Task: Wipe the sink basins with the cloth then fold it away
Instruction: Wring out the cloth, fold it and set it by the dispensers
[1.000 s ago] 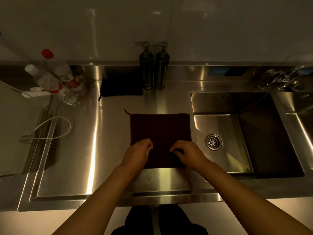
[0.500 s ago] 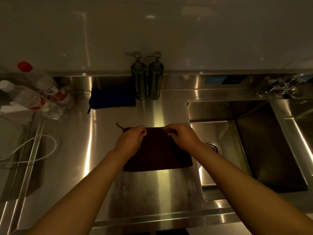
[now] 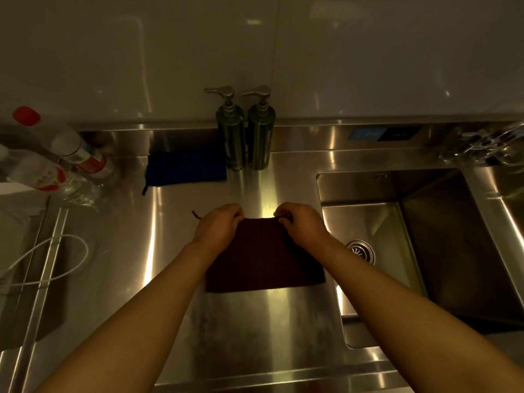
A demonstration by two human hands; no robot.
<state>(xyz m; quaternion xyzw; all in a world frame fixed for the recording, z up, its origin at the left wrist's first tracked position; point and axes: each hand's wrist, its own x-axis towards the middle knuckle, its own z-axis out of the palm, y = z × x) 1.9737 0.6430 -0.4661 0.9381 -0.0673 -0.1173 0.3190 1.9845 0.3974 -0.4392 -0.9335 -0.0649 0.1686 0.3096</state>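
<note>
A dark maroon cloth [image 3: 263, 259] lies folded in half on the steel counter [image 3: 175, 251], just left of the sink basin [image 3: 397, 251]. My left hand [image 3: 218, 225] pinches the cloth's far edge near its left corner, where a small hanging loop sticks out. My right hand [image 3: 300, 222] pinches the same far edge near the right corner. Both hands have their fingers curled over the edge. A second basin [image 3: 513, 202] shows partly at the far right.
Two green pump bottles [image 3: 245, 137] stand at the back wall. A folded blue cloth [image 3: 187, 168] lies left of them. Plastic bottles [image 3: 54, 165] and a white cable [image 3: 51, 259] are at the left. A faucet [image 3: 487, 146] sits at the back right.
Both hands carried the cloth's near edge away from me over to the far edge, folding it in half. Since half a second ago they have hardly moved.
</note>
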